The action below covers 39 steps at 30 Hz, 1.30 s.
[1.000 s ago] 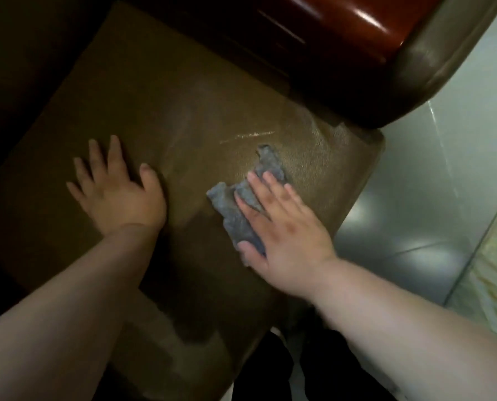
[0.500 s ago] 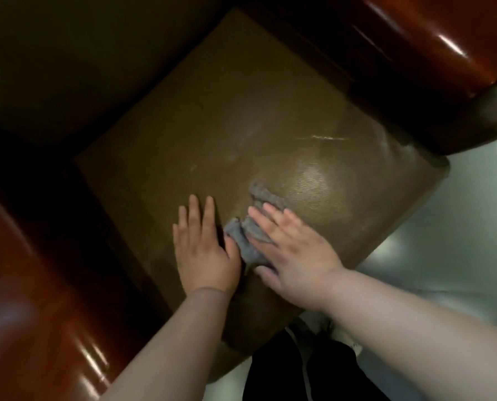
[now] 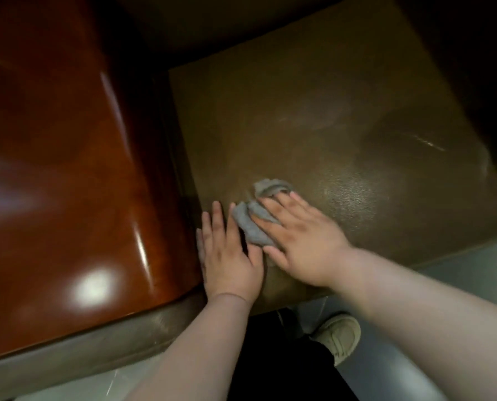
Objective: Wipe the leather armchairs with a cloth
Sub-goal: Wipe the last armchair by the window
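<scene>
Wiping seat cushion [image 3: 342, 91] of leather armchair, step in hand as I judge. Right hand [image 3: 305, 241] is pressing grey cloth [image 3: 251, 224] flat on cushion, fingers straight and spread, not curling round cloth. Cloth is lying near front left corner of cushion, bunched, partly under fingers. Left hand [image 3: 229, 256] is resting flat on cushion just beside cloth, fingers straight and together, holding nothing. Glossy wooden armrest [image 3: 67, 169] is standing left of cushion. Next move is probably calling for steady downward pressure while sliding cloth toward far part of cushion.
</scene>
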### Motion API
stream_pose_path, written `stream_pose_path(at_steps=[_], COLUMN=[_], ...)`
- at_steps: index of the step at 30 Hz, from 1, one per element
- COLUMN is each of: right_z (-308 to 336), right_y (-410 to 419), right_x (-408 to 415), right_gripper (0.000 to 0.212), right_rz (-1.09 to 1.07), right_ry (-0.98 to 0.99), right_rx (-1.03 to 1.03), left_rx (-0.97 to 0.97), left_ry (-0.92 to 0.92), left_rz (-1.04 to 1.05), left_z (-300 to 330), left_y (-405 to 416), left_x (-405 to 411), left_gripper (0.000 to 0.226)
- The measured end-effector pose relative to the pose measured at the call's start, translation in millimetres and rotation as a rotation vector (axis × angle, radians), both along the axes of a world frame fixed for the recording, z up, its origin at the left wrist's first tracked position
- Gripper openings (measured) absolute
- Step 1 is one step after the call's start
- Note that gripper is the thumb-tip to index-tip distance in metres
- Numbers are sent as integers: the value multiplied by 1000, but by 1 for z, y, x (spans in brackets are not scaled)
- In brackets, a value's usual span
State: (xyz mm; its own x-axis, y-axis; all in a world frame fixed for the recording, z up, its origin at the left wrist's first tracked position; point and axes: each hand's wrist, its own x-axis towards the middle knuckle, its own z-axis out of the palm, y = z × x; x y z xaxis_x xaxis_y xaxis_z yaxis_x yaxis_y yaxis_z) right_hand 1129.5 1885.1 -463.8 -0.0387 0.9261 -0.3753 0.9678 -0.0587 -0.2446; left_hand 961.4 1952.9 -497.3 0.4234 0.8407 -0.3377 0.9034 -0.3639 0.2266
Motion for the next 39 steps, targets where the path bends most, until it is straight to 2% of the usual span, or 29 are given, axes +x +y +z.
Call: stream_pose_path(at_steps=[2, 5, 6, 8, 10, 12, 15, 18, 21, 25, 28, 31, 36, 39], right_z=[-9, -17, -15, -17, -15, -11, 0, 22, 57, 131, 185, 244, 347, 399], right_y=[16, 59, 71, 69, 34, -14, -65, -87, -82, -54, -40, -22, 20, 51], right_x=[32, 75, 70, 38, 3, -15, -3, 23, 29, 32, 34, 30, 36, 38], right_gripper=[75, 73, 72, 70, 65, 61, 63, 72, 51, 33, 30, 30, 31, 34], right_rz=[-12, -447, -512, -396, -146, -23, 83, 116, -74, -325, -414, -475, -522, -499], right_ry=[-91, -103, -105, -136, -33, 77, 102, 100, 125, 137, 182, 198, 212, 121], right_rx=[21, -13, -24, 48, 170, 197, 116, -38, -216, -516, -555, -516, -370, -300], left_rx=[27, 68, 65, 30, -21, -117, -288, -435, -544, -686, -620, -446, -329, -285], left_ry=[-48, -81, -87, -109, -91, -42, -80, -146, -37, 170, 262, 334, 107, 105], left_rz=[40, 66, 60, 46, 7, -55, -44, 69, 84, -54, -181, -285, -224, -215], left_z=[-2, -3, -3, 1, 6, 13, 28, 48, 81, 156, 217, 280, 381, 429], left_y=[-6, -10, -11, -10, -12, -14, -11, -1, 9, 30, 55, 86, 130, 160], left_x=[0, 2, 1, 0, -4, -13, -19, -16, -12, -1, 10, 31, 52, 45], left_gripper=[78, 81, 81, 83, 85, 87, 92, 77, 59, 57, 59, 60, 56, 55])
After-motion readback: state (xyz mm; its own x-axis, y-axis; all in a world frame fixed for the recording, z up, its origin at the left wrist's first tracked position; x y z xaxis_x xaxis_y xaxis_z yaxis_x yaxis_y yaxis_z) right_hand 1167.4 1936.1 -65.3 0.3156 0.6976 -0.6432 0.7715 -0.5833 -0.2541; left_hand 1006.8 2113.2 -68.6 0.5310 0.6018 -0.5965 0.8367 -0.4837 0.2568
